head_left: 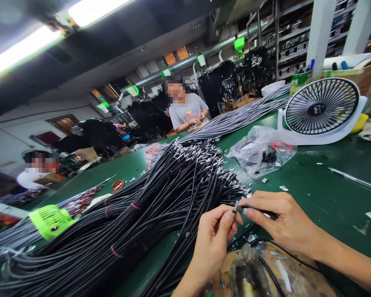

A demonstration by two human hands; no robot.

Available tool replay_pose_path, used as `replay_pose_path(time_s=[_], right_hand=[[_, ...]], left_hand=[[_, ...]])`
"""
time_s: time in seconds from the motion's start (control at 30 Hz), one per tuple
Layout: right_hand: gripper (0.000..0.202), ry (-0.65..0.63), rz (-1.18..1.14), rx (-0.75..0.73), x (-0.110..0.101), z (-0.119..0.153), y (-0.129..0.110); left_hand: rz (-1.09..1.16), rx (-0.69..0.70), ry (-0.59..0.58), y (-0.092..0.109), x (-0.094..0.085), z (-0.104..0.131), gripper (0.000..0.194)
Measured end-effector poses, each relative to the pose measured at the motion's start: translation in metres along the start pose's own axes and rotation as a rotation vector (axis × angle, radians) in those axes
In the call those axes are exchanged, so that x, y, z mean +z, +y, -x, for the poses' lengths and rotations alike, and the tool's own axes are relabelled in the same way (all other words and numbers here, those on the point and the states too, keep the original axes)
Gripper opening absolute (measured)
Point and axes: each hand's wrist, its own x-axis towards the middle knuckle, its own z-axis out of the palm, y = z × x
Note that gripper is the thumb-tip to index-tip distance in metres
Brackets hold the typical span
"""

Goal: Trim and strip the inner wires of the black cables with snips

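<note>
My left hand (214, 233) is closed, pinching the end of a black cable (235, 210) between thumb and fingers. Fingertips of my right hand (278, 218) meet it there, closed on the same cable end, where a small greyish bit shows. Something dark lies under the right fingers; its kind is hidden. Beside my left hand spreads a large bundle of black cables (160, 194) with pale stripped tips. Below both hands is a brown work block (293, 264) with a tape-wrapped lump (249, 274), a black cable across it and small blue scraps.
On the green table (321, 185) are a white desk fan (321, 109), a clear plastic bag (259, 150), a pen (352, 177), orange-handled scissors (118, 186), a green plastic fan (51, 220) and grey cables (235, 119). One person (188, 109) sits across the table, another (37, 171) at far left.
</note>
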Motion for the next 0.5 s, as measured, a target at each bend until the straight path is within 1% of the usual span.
replay_pose_path(time_s=[0.03,0.1,0.2,0.33,0.4,0.5], right_hand=[[0.022,0.005,0.015,-0.002,0.0,0.0003,0.0005],[0.022,0.018,0.043,-0.012,0.0,0.0009,0.0015],[0.02,0.025,0.062,-0.032,0.0001,0.0012,0.0019],[0.02,0.022,0.054,-0.016,-0.0007,0.0005,-0.0004],[0.021,0.024,0.051,0.01,-0.0015,-0.0002,-0.0024],[0.023,0.004,0.024,0.033,-0.0028,-0.0008,-0.005]], left_hand=[[-0.042,0.004,0.027,0.0012,0.0006,0.0004,0.034],[-0.068,-0.002,0.036,0.0021,0.0008,0.0005,0.034],[-0.003,-0.037,-0.027,0.0,-0.0012,-0.0008,0.036],[0.164,-0.095,-0.127,-0.0035,-0.0047,-0.0021,0.037],[0.215,-0.109,-0.142,-0.0042,-0.0058,-0.0019,0.037],[0.223,-0.098,-0.133,-0.0044,-0.0064,-0.0009,0.037]])
